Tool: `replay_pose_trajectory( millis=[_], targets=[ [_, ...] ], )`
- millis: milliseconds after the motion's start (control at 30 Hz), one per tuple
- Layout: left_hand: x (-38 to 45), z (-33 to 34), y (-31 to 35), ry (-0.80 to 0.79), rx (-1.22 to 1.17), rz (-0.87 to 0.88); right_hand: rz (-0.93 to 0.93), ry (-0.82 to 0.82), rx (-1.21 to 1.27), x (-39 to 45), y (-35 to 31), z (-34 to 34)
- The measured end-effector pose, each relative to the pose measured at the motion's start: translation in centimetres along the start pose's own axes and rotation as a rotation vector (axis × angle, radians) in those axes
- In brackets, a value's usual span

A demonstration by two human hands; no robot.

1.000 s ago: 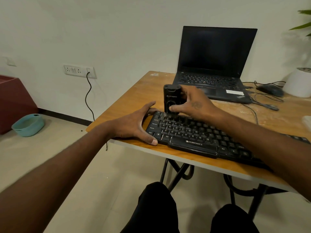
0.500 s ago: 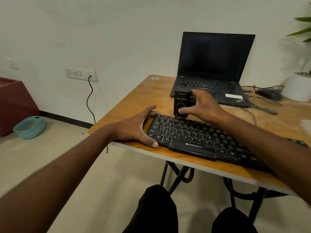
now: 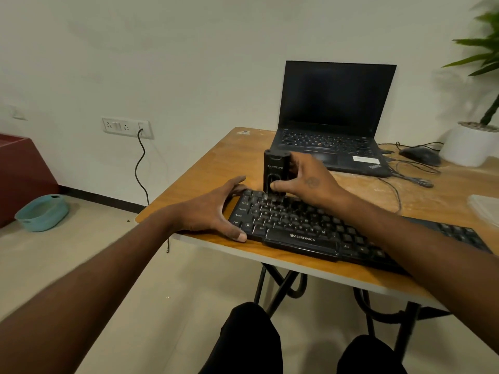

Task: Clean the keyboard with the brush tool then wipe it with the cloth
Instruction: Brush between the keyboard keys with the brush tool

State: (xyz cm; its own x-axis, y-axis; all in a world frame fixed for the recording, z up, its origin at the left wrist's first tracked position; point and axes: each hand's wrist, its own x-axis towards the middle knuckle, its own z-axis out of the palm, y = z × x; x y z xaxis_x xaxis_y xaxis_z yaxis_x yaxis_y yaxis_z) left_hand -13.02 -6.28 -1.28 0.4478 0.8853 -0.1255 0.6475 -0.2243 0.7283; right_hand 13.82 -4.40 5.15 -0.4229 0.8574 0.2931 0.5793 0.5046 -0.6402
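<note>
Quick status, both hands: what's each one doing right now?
Left hand: open, thumb and fingers spread around the left end of the keyboard, bracing it.
Right hand: gripping the brush tool, upright on the top-left keys.

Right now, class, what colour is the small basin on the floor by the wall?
The basin is light teal, seen in the head view.

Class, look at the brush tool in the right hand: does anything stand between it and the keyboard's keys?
Nothing visible does. The right hand holds the brush tool upright, its lower end already on the keyboard's top-left keys.
</note>
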Motion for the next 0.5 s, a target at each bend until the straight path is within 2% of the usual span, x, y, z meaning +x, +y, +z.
replay_pose_trajectory(
  millis=[100,300,500],
  targets=[
    [-0.1,0.0,0.0,0.004,0.011,-0.001,0.016,0.005,0.001,0.2,-0.1,-0.1],
    [0.1,0.0,-0.2,0.0,-0.001,0.044,-0.123,-0.181,0.133,-5.5,-2.6,1.0],
    [0.1,0.0,-0.1,-0.008,-0.004,0.006,-0.05,-0.02,0.063,-1.1,0.1,0.6]
  ],
)
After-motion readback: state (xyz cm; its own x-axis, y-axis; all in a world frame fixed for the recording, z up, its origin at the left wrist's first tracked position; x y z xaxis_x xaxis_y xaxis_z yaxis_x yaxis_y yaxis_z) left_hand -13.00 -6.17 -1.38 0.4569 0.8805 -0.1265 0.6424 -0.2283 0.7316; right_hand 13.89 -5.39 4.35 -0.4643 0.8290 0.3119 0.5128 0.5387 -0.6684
